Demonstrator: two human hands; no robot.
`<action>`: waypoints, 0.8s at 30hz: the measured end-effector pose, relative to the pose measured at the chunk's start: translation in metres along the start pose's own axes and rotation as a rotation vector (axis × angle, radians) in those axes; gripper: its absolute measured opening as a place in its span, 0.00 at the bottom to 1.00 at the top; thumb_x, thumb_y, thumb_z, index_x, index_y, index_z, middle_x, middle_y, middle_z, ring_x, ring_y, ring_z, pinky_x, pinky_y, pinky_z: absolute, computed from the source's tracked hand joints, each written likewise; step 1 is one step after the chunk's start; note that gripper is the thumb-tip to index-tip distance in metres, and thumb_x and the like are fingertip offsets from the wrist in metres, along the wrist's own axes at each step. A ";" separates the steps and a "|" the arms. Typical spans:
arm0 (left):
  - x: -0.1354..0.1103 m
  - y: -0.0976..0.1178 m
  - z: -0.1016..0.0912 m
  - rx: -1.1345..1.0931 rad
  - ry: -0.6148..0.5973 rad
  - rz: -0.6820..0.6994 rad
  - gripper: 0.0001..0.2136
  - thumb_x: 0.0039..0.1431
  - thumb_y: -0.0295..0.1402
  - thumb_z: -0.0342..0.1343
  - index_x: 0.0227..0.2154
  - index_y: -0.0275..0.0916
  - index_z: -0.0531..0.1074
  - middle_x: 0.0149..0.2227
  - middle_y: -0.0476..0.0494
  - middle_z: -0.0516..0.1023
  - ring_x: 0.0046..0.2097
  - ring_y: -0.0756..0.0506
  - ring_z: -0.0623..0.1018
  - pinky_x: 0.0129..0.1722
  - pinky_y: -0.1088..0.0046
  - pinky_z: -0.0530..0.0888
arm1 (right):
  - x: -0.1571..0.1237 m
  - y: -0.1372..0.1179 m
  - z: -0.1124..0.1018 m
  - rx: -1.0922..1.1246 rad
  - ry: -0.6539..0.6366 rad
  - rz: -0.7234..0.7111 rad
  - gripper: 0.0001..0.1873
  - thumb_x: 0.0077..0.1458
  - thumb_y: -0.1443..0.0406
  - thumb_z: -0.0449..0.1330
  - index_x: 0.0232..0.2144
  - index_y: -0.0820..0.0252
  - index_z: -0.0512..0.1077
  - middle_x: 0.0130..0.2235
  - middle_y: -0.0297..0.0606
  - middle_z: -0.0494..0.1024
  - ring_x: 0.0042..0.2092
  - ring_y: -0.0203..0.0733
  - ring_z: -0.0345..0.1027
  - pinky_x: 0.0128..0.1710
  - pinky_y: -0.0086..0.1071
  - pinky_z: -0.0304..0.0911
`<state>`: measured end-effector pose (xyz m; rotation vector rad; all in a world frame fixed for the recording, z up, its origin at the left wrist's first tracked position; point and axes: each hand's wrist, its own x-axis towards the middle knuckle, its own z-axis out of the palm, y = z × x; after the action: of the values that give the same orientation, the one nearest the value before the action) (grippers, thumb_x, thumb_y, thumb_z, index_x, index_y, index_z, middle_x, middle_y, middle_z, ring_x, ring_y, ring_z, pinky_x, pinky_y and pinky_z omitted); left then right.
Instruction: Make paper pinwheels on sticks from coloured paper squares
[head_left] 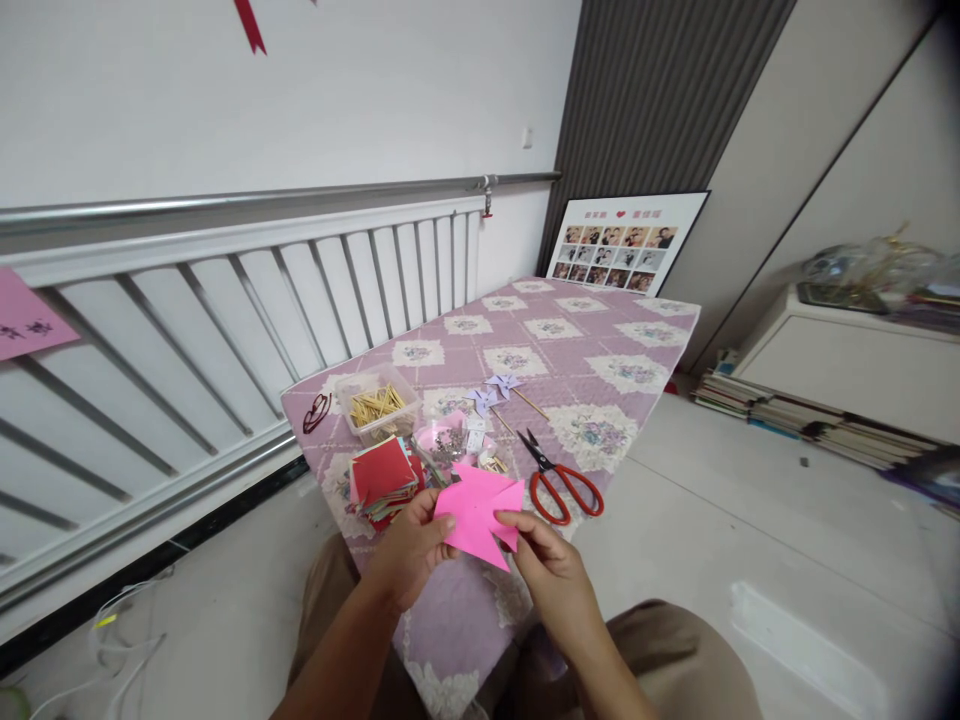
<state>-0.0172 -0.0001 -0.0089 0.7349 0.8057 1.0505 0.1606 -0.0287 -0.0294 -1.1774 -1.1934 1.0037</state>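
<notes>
Wall, white, rose behind a floor of pale, glossy tiles. The tabletop wore a mauve cloth patterned with cream floral diamonds, one corner pointing toward the person. A slatted white radiator ran beneath a metal pipe. To the right stood a pale cabinet, books stacked at its foot. Past the tabletop's far end, a photo board leaned; its header set a red heart between characters too small to read surely. A pink sheet at the left edge carried dark, illegible characters. Red-handled scissors lay with blades slightly parted. Left hand and right hand each pinched an edge of a slit pink paper above the tabletop's near part. Beyond lay stacked coloured squares, two lilac pinwheels and an unreadable white label.
</notes>
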 end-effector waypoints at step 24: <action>0.000 0.012 -0.038 0.307 0.381 0.276 0.14 0.49 0.41 0.61 0.36 0.38 0.74 0.28 0.50 0.74 0.26 0.53 0.69 0.28 0.77 0.67 | -0.001 0.054 0.007 -0.031 -0.116 0.060 0.13 0.56 0.56 0.58 0.32 0.59 0.76 0.30 0.38 0.77 0.30 0.41 0.68 0.30 0.31 0.63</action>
<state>-0.0549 0.0094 -0.0180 0.9382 1.2367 1.3558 0.1555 -0.0209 -0.0833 -1.1987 -1.2753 1.1152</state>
